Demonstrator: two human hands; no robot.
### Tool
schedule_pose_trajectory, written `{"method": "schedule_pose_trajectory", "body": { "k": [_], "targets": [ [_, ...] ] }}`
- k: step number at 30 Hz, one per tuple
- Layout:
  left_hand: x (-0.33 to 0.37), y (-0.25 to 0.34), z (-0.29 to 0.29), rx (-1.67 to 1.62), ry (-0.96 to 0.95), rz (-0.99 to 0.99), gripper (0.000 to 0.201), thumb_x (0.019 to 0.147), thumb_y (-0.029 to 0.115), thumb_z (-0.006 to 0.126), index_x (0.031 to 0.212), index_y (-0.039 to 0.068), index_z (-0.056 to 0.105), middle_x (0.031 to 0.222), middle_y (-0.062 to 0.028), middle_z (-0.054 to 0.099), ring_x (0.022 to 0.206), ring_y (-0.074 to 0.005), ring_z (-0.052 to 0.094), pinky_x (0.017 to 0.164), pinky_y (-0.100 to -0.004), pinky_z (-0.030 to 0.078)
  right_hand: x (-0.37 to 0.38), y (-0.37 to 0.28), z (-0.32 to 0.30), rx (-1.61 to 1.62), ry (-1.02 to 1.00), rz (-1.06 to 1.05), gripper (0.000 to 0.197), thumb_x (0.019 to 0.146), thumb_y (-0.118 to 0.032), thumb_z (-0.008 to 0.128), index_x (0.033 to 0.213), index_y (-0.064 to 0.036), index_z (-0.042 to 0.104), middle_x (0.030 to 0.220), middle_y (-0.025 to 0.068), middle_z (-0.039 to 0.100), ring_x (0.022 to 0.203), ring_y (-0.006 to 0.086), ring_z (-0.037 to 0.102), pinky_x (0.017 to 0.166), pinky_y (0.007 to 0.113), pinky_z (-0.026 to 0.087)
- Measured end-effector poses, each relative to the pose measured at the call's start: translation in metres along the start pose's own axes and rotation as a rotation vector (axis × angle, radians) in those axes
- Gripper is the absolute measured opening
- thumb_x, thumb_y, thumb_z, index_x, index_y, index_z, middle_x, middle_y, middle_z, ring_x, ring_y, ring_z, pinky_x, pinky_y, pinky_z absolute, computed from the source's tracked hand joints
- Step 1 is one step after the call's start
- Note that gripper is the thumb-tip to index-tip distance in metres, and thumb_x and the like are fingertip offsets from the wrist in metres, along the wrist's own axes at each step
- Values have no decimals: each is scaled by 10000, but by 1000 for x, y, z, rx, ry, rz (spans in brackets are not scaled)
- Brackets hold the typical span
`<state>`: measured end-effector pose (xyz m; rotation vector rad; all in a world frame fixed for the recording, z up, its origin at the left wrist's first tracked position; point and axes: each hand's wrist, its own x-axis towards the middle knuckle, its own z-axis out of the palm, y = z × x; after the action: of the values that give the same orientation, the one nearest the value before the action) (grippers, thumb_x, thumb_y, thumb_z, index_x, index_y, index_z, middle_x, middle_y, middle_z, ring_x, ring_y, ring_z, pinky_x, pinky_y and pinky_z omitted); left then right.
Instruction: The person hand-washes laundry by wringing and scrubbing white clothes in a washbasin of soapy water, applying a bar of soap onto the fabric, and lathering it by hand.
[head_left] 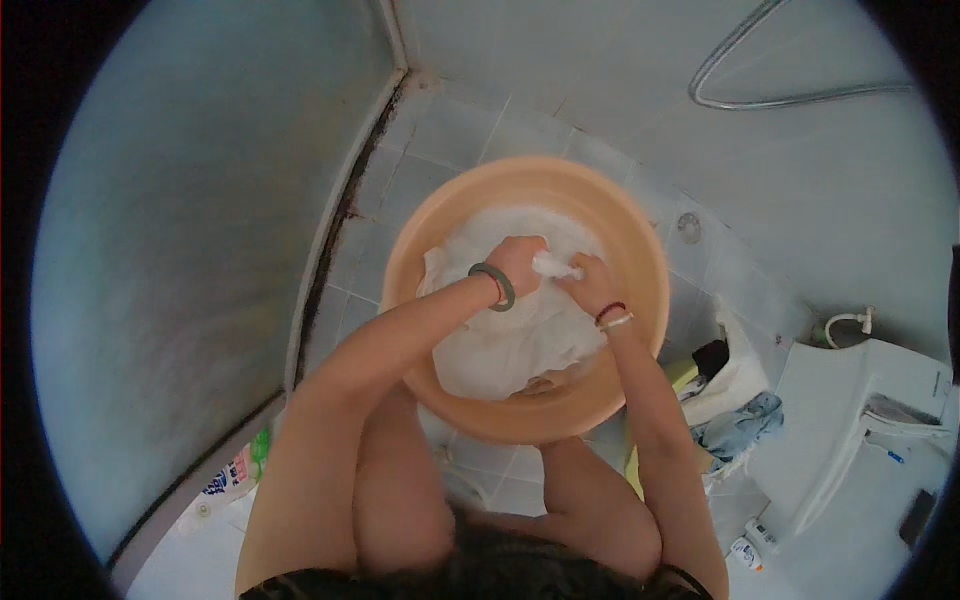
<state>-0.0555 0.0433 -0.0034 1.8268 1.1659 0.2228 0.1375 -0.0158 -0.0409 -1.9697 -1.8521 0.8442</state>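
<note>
A big round orange basin stands on the tiled floor in front of my knees. Pale, wet-looking white cloth fills much of it, with whitish suds around the far side. Over the basin's middle, my left hand is closed around a bunched part of the cloth. My right hand grips the same bunch a little to the right, so a short twisted piece shows between the two fists. A grey-green bangle circles my left wrist; a dark red bracelet and a pale one circle my right.
A frosted glass panel rises on the left. At the right lies a yellow-rimmed container with clothes beside a white appliance. Small white bottles stand lower right, a floor drain beyond the basin, a metal hose above.
</note>
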Motion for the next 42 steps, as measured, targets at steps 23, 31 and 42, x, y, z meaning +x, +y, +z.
{"method": "schedule_pose_trajectory", "body": {
  "k": [23,31,42],
  "targets": [
    [-211,288,-104,-78,259,463,380,695,31,608,1073,22,568,990,-155,569,994,-302,546,892,-358,428,-162,-184,-223,39,444,-25,229,742,-208,653,860,-17,607,863,121,637,837,260,603,720,382,455],
    [-170,186,-76,-953,-121,-523,675,812,362,601,1341,82,291,1283,-163,410,1177,-299,407,908,-479,404,-158,-192,-210,1121,602,118,78,795,-111,610,823,-40,589,807,-5,581,752,107,526,645,275,430],
    [-127,195,-102,-1180,-326,-229,282,914,180,495,1132,1,506,1058,-73,589,923,-204,592,755,-351,507,-204,-231,-235,447,138,-270,298,791,-139,640,1050,-28,543,922,2,559,867,77,513,788,261,436]
  ]
}}
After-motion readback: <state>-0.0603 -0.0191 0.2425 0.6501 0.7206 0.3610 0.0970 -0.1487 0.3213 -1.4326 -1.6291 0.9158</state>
